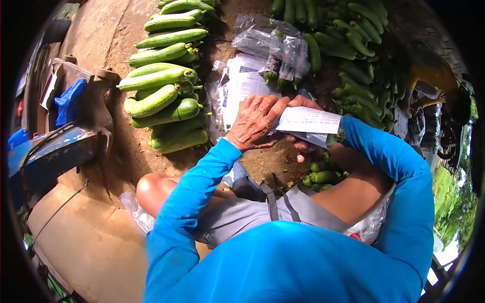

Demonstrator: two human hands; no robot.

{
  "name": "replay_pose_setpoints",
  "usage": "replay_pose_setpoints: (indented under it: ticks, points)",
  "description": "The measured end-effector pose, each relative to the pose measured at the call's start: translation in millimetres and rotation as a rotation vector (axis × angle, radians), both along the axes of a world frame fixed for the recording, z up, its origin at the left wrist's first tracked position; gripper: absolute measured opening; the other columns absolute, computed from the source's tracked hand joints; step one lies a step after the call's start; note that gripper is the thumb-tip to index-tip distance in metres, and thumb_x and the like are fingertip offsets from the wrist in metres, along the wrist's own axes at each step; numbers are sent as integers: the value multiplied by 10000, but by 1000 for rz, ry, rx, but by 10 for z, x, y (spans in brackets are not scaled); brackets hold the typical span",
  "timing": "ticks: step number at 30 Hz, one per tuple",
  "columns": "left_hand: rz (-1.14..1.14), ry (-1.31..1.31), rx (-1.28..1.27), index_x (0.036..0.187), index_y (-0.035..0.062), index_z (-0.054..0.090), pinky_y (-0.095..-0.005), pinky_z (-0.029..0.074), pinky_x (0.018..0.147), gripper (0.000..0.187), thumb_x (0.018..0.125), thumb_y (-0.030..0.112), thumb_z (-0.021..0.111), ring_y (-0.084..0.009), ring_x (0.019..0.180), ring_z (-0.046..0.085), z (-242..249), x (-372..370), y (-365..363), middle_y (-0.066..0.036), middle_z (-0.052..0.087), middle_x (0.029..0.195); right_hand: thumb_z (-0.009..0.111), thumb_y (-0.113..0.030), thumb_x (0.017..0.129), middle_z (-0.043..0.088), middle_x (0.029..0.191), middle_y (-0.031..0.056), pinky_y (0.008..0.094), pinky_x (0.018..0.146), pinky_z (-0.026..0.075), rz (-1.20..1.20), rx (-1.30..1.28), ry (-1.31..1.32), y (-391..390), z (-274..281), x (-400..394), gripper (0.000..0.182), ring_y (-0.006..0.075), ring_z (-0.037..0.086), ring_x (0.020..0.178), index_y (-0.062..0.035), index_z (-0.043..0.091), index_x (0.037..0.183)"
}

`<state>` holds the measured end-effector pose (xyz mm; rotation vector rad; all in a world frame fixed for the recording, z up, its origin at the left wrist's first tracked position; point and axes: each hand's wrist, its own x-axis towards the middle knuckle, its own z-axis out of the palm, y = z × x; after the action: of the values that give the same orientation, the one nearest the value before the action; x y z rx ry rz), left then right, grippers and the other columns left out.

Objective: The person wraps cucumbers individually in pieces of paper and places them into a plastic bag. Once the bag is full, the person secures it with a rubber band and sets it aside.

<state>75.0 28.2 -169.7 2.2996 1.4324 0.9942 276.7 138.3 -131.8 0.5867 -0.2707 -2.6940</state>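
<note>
The person sits on bare earth, knees spread, in a bright blue long-sleeved top and grey shorts. The left hand [254, 122] lies flat with fingers curled over the near end of a printed white newspaper sheet rolled around a green gourd [309, 122], pressing it down. The right hand [299, 144] sits under and behind the roll, mostly hidden by the paper; only a few fingertips show below its edge, so how tightly it closes cannot be told. The wrapped bundle is held just above the ground between the knees, its green tip poking out at the right end.

Just beyond the hands lies a stack of flat newspaper sheets [241, 83], and past that a few clear plastic bags holding wrapped gourds [275, 48]. To the left, a pile of long pale green gourds [164, 76] lies in rows on the dirt. To the upper right is a heap of smaller dark green gourds [353, 45]. Several short green gourds [323, 177] rest near the right thigh. A blue metal frame [55, 151] stands at the far left.
</note>
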Motion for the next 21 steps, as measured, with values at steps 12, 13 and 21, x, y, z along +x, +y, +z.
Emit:
replay_pose_setpoints:
  ticks: [12, 13, 21]
  points:
    - [291, -489, -699, 1509, 64, 291, -399, 507, 840, 786, 860, 305, 665, -377, 1083, 636, -578, -232, -158, -259, 535, 1361, 661, -466, 796, 500, 1252, 159, 491, 967, 443, 856, 2387, -453, 1722, -1192, -51, 647, 350, 472, 1257, -53, 510, 1271]
    - [343, -443, -693, 1477, 16, 339, -410, 443, 1002, 732, 895, 342, 642, -377, 1271, 524, -744, -249, -156, -261, 497, 1400, 661, -466, 796, 500, 1252, 159, 491, 967, 443, 830, 2379, -451, 1782, -1309, -202, 647, 350, 472, 1257, -53, 510, 1271]
    - [447, -366, -930, 1404, 9, 421, -466, 425, 1001, 670, 919, 429, 612, -437, 1186, 562, -1357, -341, 686, -296, 574, 1277, 652, -412, 766, 504, 1366, 142, 527, 958, 480, 818, 2575, -574, 2142, -2251, -1012, 572, 375, 533, 1212, -121, 571, 1252]
